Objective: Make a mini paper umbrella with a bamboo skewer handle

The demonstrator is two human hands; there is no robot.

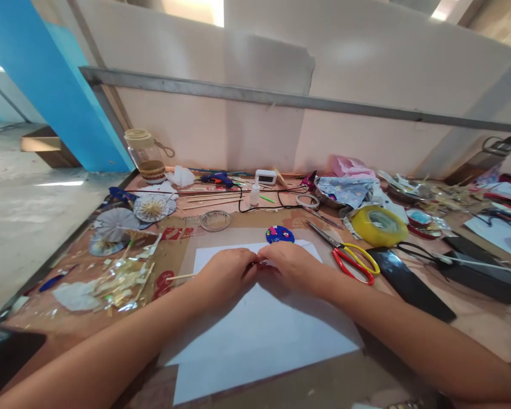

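My left hand (230, 271) and my right hand (286, 262) meet above white paper sheets (259, 335), fingers curled and pressed together. Whatever lies between the fingertips is hidden or too small to name. Just beyond my right hand lies a round blue piece (280, 234) with a colourful pattern. A thin wooden stick (181, 276) pokes out to the left of my left hand, resting by the paper. To the right of the sheets are scissors (344, 253) with one red and one yellow handle loop, blades apart.
A yellow tape roll (378, 225) and a black phone-like slab (411, 284) lie at right. Folded paper fans (117, 224) and plastic scraps (123, 278) cover the left. Behind stand a jar (145, 156), a glue gun (217, 179) and a small white bottle (254, 195).
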